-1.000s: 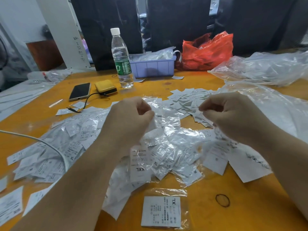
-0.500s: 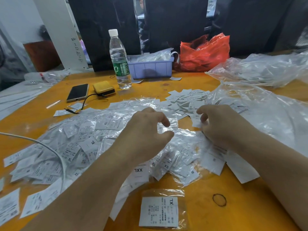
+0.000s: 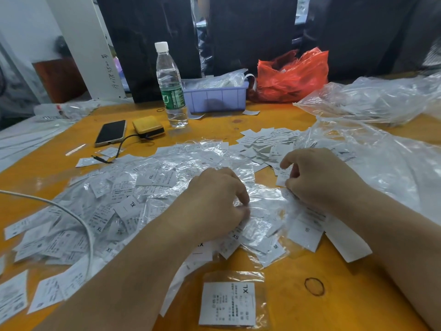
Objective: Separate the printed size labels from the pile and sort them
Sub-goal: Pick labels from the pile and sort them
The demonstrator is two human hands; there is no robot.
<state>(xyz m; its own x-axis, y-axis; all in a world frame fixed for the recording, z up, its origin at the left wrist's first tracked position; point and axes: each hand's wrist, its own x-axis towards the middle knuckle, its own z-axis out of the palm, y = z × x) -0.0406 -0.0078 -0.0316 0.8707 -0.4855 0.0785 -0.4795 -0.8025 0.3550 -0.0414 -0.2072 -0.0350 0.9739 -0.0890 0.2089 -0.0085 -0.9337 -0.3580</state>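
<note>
A wide pile of white size labels in clear plastic sleeves (image 3: 133, 197) covers the middle of the orange table (image 3: 334, 306). My left hand (image 3: 214, 204) is down on the pile's centre, thumb and fingers pinching a crinkled clear sleeve (image 3: 262, 206). My right hand (image 3: 317, 177) lies at the pile's right side, fingers curled round a white label (image 3: 282, 177). A smaller heap of bare labels (image 3: 265, 144) lies beyond the hands. One sleeved XL label (image 3: 229, 304) sits alone near the front edge.
At the back stand a water bottle (image 3: 170, 89), a lilac bin (image 3: 214, 96) and a red plastic bag (image 3: 293, 75). A phone (image 3: 111, 132) and yellow power bank (image 3: 148, 126) lie left. Clear plastic bags (image 3: 372, 149) fill the right. A white cable (image 3: 78, 220) crosses the pile; a rubber band (image 3: 314, 286) lies in front.
Both hands have come down from above the pile onto it. The left hand has closed its fingers on a sleeve, and the right now holds a label at the pile's right side.
</note>
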